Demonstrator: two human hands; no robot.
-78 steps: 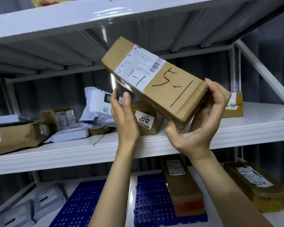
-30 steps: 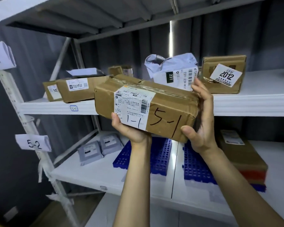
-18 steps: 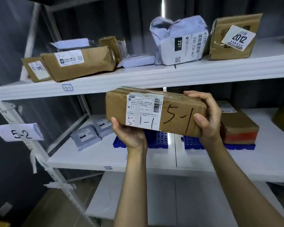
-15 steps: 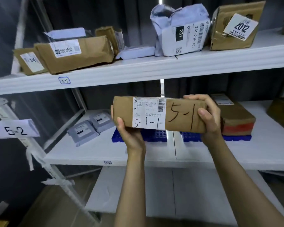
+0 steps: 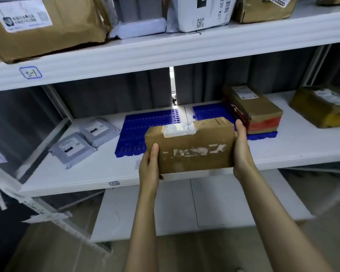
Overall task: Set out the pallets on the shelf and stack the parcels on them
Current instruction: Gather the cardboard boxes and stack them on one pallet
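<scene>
Brown parcel (image 5: pixel 190 150) at the shelf (image 5: pixel 302 150)
We see it held level; left pallet (image 5: pixel 133 132) and right pallet (image 5: pixel 208 112) lie side by side, the latter bearing a taped parcel (image 5: pixel 257 108).

Two pallets lie side by side on the middle shelf (image 5: pixel 86 173), the left pallet (image 5: pixel 143 132) and the right pallet (image 5: pixel 208 111), with a thin gap between them. A parcel (image 5: pixel 257 108) sits on the right pallet. Two flat packets (image 5: pixel 72 148) lie left of the left pallet, one behind the other. A far parcel (image 5: pixel 320 107) sits at the right end, apart from the pallets.

In front of the pallets, over the shelf's front edge, is a box (image 5: pixel 190 146). The left hand (image 5: pixel 148 165) holds its left end and the right hand (image 5: pixel 242 152) holds its right end.

The top shelf (image 5: pixel 165 50) above carries a row of parcels. A bottom shelf (image 5: pixel 185 209) lies below.
</scene>
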